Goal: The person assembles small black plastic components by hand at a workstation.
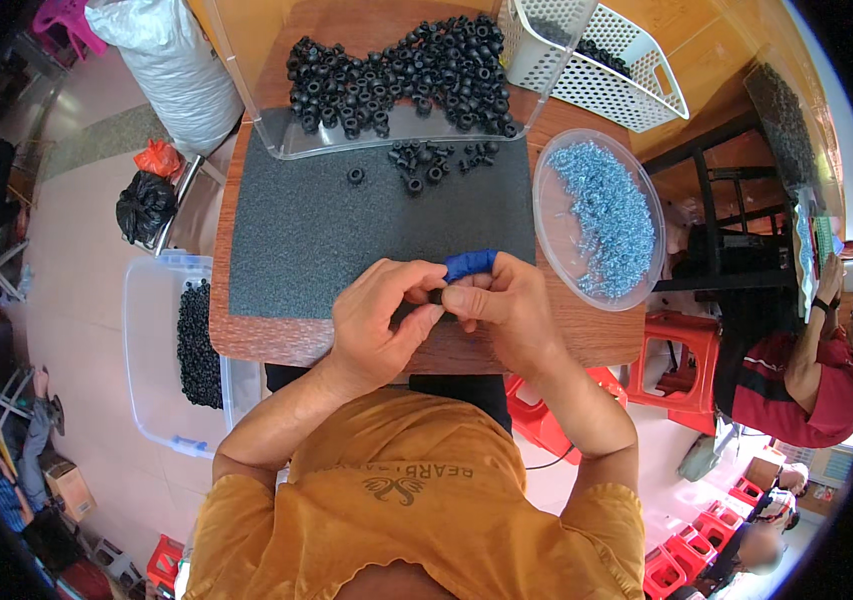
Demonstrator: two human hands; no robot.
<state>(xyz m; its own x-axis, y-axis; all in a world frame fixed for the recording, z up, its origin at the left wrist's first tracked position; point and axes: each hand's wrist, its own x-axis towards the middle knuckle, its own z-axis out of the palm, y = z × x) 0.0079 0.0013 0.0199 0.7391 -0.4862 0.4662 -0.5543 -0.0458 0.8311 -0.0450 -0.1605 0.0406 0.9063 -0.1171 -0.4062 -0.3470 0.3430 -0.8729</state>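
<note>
A small black round part (435, 296) sits between the fingertips of my two hands, just above the near edge of a dark grey mat (286, 230). My left hand (378, 312) pinches it from the left, thumb and fingers closed. From the other side my right hand (514, 308) presses its thumb against it; the far side of the part is hidden by fingers. A blue wrap (470, 264) covers the right index finger. Beyond the hands, several loose black parts (426, 165) lie on the mat, in front of a clear tray (296, 145) heaped with black ring-shaped parts (396, 80).
On the wooden table (596, 335), a round clear dish (543, 205) holds small light-blue pieces. A white perforated basket (636, 95) stands at the back right. Left of the table, a clear bin (151, 350) contains black parts. A red stool (681, 360) and a seated person (806, 380) are at right.
</note>
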